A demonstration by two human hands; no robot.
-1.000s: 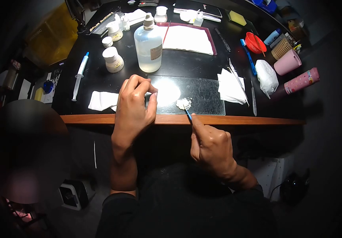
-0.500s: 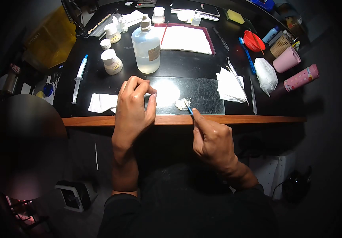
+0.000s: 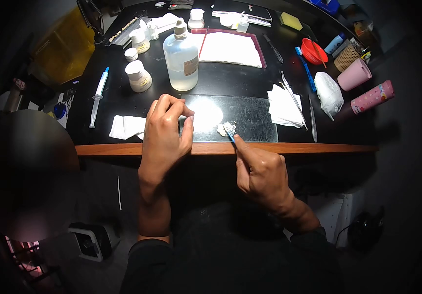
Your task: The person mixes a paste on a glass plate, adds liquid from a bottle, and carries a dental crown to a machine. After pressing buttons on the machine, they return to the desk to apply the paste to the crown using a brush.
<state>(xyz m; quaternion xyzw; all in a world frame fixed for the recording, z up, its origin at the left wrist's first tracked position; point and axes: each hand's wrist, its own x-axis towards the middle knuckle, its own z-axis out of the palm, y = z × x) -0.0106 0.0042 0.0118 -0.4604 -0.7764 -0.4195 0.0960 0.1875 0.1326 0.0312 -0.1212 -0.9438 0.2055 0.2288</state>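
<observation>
Far left on the black surface there's a syringe lying lengthwise, then a folded tissue near the front edge, with a white-lidded jar standing behind it. None of those look any different from half a second ago.

Left hand is next, at the left end of the glass plate, fingers curled and thumb close to the index. Same pose as before; can't tell if it's pinching anything. The big bottle stands upright right behind it.

On the plate, near its front edge, sits the white paste, and that's where the change is. The blue tool has its tip in the paste, and its white-smeared end now shows broader than last frame, when it looked thin. Right hand is closed around that tool, index stretched along it, and has slid slightly left.

Right of that: tweezers on some paper sheets, a metal tool, a blue toothbrush by a red bowl, and a white bundle, all where they were.
</observation>
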